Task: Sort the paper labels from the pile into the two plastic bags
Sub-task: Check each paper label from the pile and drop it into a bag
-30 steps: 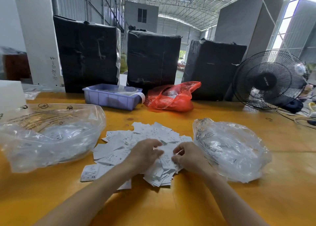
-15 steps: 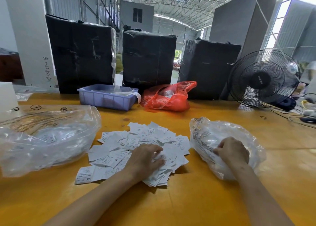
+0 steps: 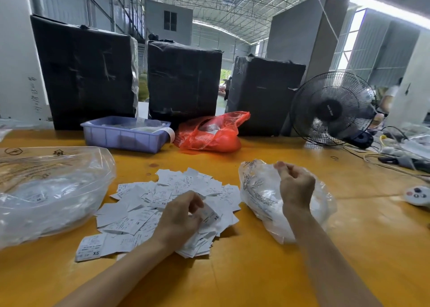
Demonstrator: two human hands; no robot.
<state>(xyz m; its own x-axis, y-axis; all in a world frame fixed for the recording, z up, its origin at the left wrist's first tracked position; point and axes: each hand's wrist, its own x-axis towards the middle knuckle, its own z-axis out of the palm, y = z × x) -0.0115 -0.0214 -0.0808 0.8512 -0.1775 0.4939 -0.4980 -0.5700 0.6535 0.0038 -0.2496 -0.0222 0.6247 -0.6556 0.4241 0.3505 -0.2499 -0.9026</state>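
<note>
matt white paper labels [image 3: 176, 190], glossy crinkled clear plastic bags [image 3: 260, 190] — smooth orange-yellow tabletop [image 3: 256, 271], shiny red plastic bag [image 3: 209, 134]

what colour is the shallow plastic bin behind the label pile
The plastic bin is light purple-blue, seen clearly in the head view.

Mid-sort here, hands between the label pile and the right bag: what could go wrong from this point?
1. The fan faces the table; if running, it might scatter the loose label pile.
2. The right bag lies slumped with no clear opening showing; labels dropped from the right hand may land outside.
3. The left hand pinches a label amid overlapping ones, so two could lift together and get missorted.
</note>
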